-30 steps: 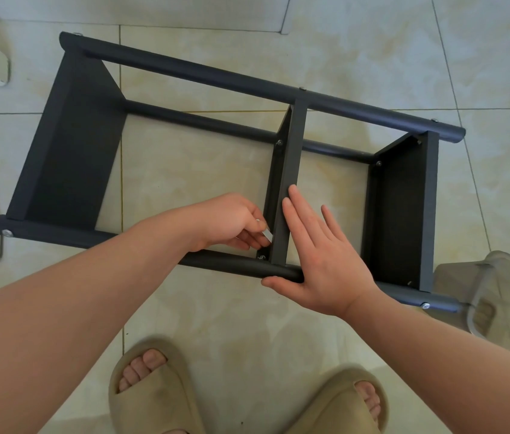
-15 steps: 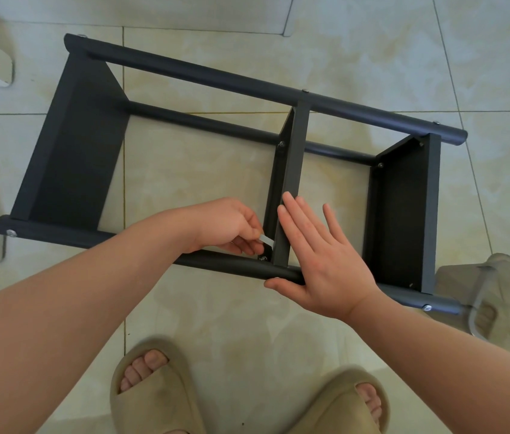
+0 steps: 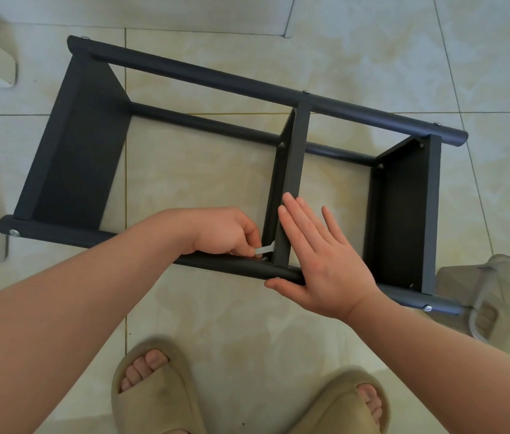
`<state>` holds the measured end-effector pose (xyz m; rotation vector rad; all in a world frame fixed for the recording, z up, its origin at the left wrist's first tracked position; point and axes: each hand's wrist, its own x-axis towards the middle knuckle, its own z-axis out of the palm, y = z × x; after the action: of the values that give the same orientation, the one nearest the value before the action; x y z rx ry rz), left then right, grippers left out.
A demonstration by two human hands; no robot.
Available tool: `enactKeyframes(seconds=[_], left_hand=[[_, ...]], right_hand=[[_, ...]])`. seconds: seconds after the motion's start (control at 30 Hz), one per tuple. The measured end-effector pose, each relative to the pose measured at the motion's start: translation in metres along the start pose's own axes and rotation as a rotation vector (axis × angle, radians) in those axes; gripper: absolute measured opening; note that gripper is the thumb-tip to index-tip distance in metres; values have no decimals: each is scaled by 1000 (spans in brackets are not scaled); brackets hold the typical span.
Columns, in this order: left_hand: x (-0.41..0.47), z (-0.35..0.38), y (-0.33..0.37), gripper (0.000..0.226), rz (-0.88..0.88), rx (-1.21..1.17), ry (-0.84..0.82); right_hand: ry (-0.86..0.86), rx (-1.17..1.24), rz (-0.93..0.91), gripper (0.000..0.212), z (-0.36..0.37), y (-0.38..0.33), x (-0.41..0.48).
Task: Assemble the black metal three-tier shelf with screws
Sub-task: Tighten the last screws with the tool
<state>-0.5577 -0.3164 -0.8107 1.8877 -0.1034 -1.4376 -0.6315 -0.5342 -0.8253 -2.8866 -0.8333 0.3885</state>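
- Left hand pinches 1 small silver wrench at the screw where the middle panel meets the near tube.
- Right hand is flat with fingers straight, pressing that panel, thumb against the near tube.
- Shelf lies on its side on the tiled floor, just ahead of 2 beige slippers.
- Count: 3 panels, 4 tubes, 1 clear plastic bin at the shelf's right end.
- Versus 0.5 s ago: left hand is slightly lower and the wrench has swung down; right hand and shelf are unchanged.
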Motion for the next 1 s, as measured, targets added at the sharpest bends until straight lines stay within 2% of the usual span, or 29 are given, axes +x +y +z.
enactKeyframes(seconds=[0.1,0.23,0.4,0.47,0.6,0.67,0.9,1.0], left_hand=[[0,0,-1,15,11,61,31],[-1,-5,-5,10,45,-18,109],[1,-5,1,20,107,17,218],[3,-1,4,21,106,-83,217],[8,9,9,6,28,-423,176],[12,11,8,16,-3,-529,217],[16,15,13,10,-1,-623,316],[17,15,12,23,-2,-643,343]], right_hand=[[4,5,1,100,0,0,0],[3,5,1,99,0,0,0],[5,17,0,99,0,0,-1],[3,16,0,99,0,0,-1],[11,20,0,99,1,0,0],[16,25,0,99,1,0,-1],[27,36,-2,98,1,-1,-1],[27,33,0,98,1,-1,-1]])
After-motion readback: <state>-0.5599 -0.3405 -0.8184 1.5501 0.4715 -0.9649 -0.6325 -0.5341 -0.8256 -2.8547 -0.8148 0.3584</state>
